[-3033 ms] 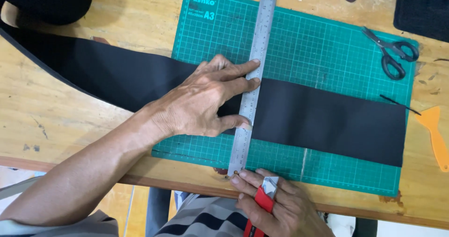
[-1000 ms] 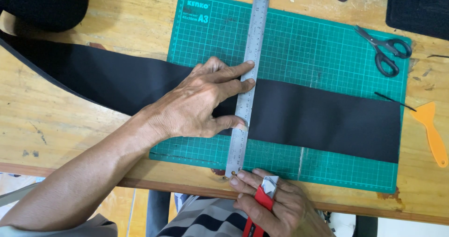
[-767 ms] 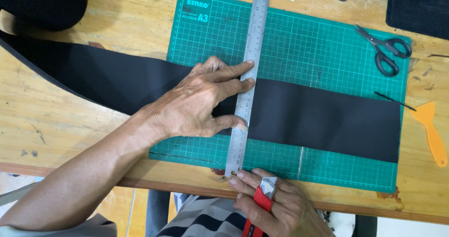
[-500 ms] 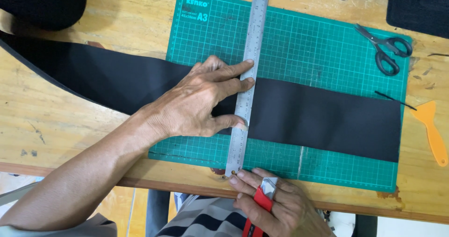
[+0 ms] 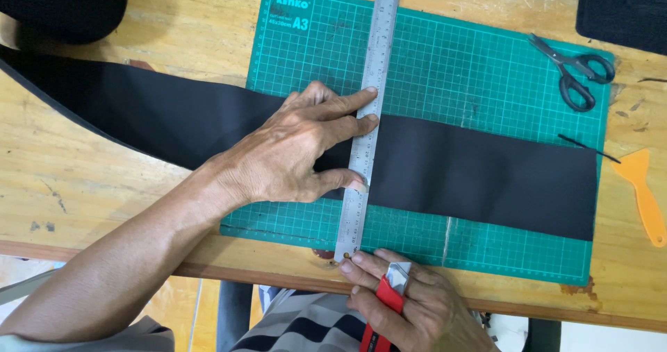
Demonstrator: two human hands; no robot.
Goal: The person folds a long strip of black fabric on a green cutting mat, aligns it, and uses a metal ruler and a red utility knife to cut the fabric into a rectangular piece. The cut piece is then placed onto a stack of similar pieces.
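Observation:
A long black strip of material (image 5: 486, 175) lies across a green cutting mat (image 5: 458, 67) on a wooden table. A steel ruler (image 5: 368, 102) stands across the strip from the mat's far edge to its near edge. My left hand (image 5: 292, 151) lies flat on the strip, fingertips pressing the ruler's left side. At the near table edge my right hand (image 5: 403, 300) grips a red utility knife (image 5: 381, 310), and its fingertips touch the ruler's near end.
Black-handled scissors (image 5: 573, 71) lie on the mat's far right corner. An orange plastic scraper (image 5: 643, 192) rests on the table at the right. Dark material sits at the far left (image 5: 62, 5) and far right (image 5: 622, 12) corners.
Almost nothing has moved; the view has shifted slightly. Both hands keep their places on the ruler and the knife.

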